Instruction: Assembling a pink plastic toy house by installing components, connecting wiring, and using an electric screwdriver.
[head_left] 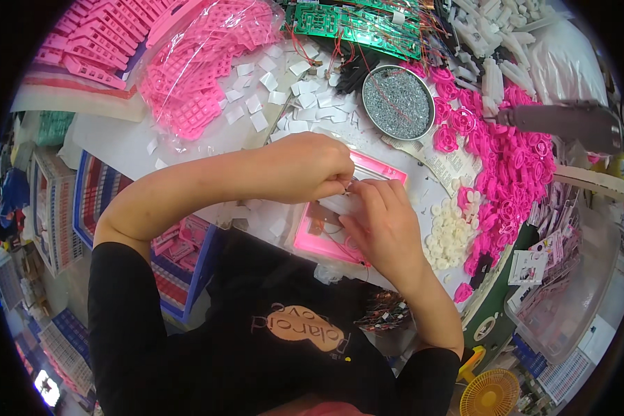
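Observation:
A pink plastic casing (319,243) lies open on the table in front of me, with a whitish part (341,205) inside it. Over its far half is my left hand (322,166), fingers curled into a pinch around something too small to name. My right hand (383,220) meets it from the right, its index finger bent to the left fingertips and its thumb apart, low over the casing. Whatever lies between the right fingers is hidden. Part of the casing's inside is covered by both hands.
Beyond the hands lie white square pads (305,100), a round tin of small screws (397,102) and green circuit boards (353,31). Pink grid parts in a clear bag (208,69) sit far left. Pink ring parts (506,173) and cream caps (451,232) heap up right.

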The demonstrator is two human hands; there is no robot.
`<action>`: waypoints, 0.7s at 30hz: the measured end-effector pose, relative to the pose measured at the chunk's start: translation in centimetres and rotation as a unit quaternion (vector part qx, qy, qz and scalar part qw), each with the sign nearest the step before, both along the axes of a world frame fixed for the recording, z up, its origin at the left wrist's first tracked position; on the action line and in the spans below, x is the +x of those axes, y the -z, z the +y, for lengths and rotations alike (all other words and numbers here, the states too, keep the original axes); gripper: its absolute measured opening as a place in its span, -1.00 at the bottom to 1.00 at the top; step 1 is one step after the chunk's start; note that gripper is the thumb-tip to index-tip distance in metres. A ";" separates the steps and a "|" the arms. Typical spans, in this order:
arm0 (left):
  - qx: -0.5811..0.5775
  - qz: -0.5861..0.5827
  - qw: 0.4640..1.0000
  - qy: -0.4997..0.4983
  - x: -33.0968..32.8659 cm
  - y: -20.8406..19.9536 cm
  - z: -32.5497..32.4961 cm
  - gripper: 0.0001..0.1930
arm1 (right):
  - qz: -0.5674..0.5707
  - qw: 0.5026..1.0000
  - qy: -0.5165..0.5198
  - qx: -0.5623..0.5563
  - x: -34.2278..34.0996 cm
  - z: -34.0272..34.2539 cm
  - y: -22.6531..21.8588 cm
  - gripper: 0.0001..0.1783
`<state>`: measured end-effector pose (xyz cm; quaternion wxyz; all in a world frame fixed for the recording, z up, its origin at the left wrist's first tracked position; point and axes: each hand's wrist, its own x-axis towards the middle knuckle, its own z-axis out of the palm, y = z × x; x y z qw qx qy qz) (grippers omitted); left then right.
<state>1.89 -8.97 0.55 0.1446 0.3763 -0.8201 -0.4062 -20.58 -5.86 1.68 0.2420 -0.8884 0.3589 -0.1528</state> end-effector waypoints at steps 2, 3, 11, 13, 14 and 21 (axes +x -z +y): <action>-0.050 0.034 0.998 0.010 0.3 0.8 0.2 -0.87 | -0.011 1.000 -0.006 -0.014 -0.3 -0.1 0.5 -0.49; -0.053 0.038 0.998 0.018 0.4 1.1 0.1 -0.87 | -0.014 1.000 -0.004 -0.016 -0.3 0.0 0.6 -0.49; 0.059 0.111 0.991 0.035 1.0 2.5 -1.3 -0.86 | -0.001 1.000 0.017 -0.019 -0.1 -0.1 0.7 -0.51; 0.053 0.100 0.993 0.032 0.7 2.3 -1.1 -0.85 | 0.004 1.000 0.017 -0.026 -0.1 -0.1 0.7 -0.52; 0.051 0.093 0.994 0.028 0.6 2.1 -0.8 -0.85 | 0.006 0.999 0.015 -0.030 -0.1 -0.1 0.7 -0.52; 0.040 0.053 0.997 -0.024 0.3 1.6 -0.2 -0.83 | 0.028 0.997 -0.002 -0.079 0.0 0.3 0.5 -0.60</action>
